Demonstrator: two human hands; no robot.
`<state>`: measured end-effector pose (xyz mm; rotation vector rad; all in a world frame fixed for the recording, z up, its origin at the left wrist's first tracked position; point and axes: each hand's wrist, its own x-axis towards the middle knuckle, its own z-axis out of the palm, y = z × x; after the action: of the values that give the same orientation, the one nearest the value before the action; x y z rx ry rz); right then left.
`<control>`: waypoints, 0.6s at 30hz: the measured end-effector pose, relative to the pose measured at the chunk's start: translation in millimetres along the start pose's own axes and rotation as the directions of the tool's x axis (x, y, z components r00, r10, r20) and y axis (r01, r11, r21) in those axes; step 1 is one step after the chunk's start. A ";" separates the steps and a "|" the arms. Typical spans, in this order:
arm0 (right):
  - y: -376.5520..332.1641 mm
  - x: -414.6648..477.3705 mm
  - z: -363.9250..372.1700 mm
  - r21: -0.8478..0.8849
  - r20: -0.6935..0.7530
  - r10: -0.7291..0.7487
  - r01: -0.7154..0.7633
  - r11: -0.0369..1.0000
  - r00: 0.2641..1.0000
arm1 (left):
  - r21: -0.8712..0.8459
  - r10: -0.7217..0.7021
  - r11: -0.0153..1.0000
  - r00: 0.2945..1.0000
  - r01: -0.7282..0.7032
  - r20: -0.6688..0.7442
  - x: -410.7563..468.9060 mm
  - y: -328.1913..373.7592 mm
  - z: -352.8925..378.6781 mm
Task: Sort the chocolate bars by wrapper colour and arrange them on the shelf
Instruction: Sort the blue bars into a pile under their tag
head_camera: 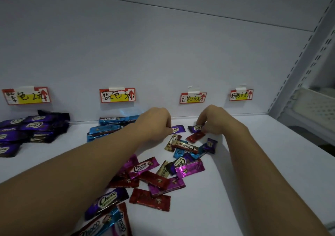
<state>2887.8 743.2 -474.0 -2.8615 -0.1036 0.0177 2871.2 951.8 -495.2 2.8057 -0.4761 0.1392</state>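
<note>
while left hand (pixel 156 123) pinches a purple "choco" bar (pixel 177 129), right hand (pixel 216 121) pinches another purple bar (pixel 196 128).

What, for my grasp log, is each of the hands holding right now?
Left hand: pinches one end of a purple Choco bar.
Right hand: fingers curled round a second purple bar.
</note>
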 end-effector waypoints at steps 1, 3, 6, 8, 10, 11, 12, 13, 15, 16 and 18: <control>0.6 0.3 -0.1 -0.002 0.004 0.005 -0.005 1.000 1.000 | -0.027 -0.002 1.000 1.000 0.002 0.009 0.7 -0.2 -1.4; 0.7 -0.3 -0.7 -0.002 -0.001 -0.002 0.002 1.000 1.000 | -0.057 0.008 0.998 1.000 -0.009 -0.017 -1.3 -0.2 -4.7; -3.8 -3.2 -6.8 0.076 -0.079 -0.050 0.056 0.996 0.996 | -0.132 0.025 0.990 0.989 -0.045 -0.144 -9.8 -2.4 -13.5; -12.0 -7.6 -12.7 0.177 -0.148 -0.080 0.106 0.979 0.986 | -0.187 0.015 0.981 0.976 -0.056 -0.216 -22.3 -9.5 -27.4; -26.6 -15.5 -16.3 0.300 -0.197 -0.112 0.169 0.939 0.974 | -0.212 0.001 0.975 0.961 -0.062 -0.278 -44.2 -25.2 -46.8; -36.6 -20.8 -16.3 0.352 -0.215 -0.134 0.205 0.913 0.967 | -0.212 -0.009 0.975 0.950 -0.061 -0.313 -58.7 -36.8 -57.1; -48.2 -26.6 -15.1 0.380 -0.229 -0.163 0.242 0.893 0.960 | -0.205 -0.028 0.978 0.939 -0.046 -0.344 -75.3 -49.7 -67.2; -62.5 -32.6 -12.6 0.382 -0.243 -0.200 0.283 0.880 0.949 | -0.204 -0.062 0.979 0.928 -0.015 -0.367 -93.1 -65.4 -76.1; -98.2 -44.8 -5.2 0.336 -0.274 -0.293 0.376 0.863 0.916 | -0.219 -0.152 0.974 0.896 0.063 -0.418 -130.9 -102.1 -91.2; -119.4 -50.6 -0.8 0.309 -0.282 -0.346 0.426 0.850 0.895 | -0.225 -0.195 0.969 0.867 0.099 -0.459 -148.6 -122.3 -97.8; -165.0 -59.0 10.7 0.250 -0.263 -0.456 0.516 0.819 0.850 | -0.241 -0.283 0.954 0.788 0.176 -0.546 -178.9 -163.8 -108.9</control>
<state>2817.3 900.1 -438.8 -2.4211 -0.7278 -0.3171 2753.0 1187.4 -460.8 2.4402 0.0078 0.8225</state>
